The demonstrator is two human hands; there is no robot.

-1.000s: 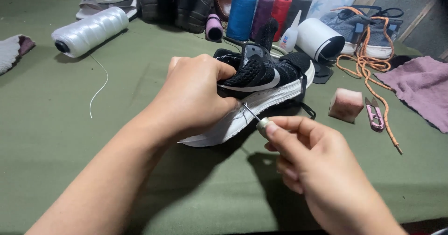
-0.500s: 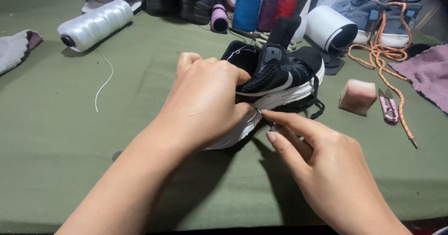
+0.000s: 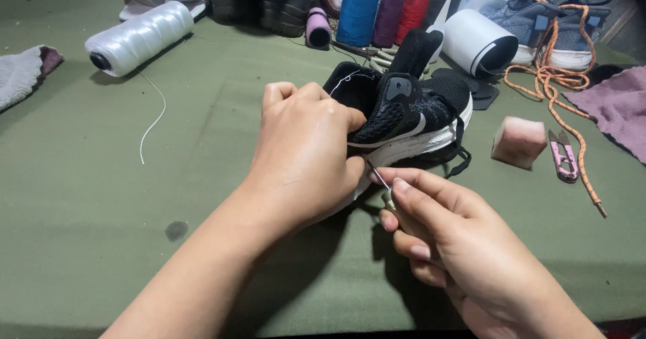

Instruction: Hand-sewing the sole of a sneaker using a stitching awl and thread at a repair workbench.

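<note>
1. The left hand (image 3: 306, 151) is closed over the toe end of a black knitted sports shoe with a white sole (image 3: 410, 120), pressing it on its side against the olive green cloth-covered counter (image 3: 134, 245), just above the middle of the view
2. The right hand (image 3: 457, 245) pinches a thin metal awl or needle (image 3: 379, 181) between thumb and fingertips, its tip set at the white sole edge, at five o'clock from the left hand
3. Judged from this, stitching along the sole is under way; a white thread shows at the shoe's collar, but how much of the seam is done is hidden under the left hand
4. Counts: one shoe in hand, and one grey pair with orange laces (image 3: 558, 23) at one o'clock
5. Upright thread cones (image 3: 360, 6) at twelve o'clock: four, blue, purple, red and dark, with a small pink spool (image 3: 317, 28) beside them
6. One large white thread spool (image 3: 138, 38) lying at ten o'clock, one white tape-like roll (image 3: 478, 42) at one o'clock
7. At three o'clock, one pink block (image 3: 518, 142) and one pink thread snips (image 3: 562, 156)
</note>
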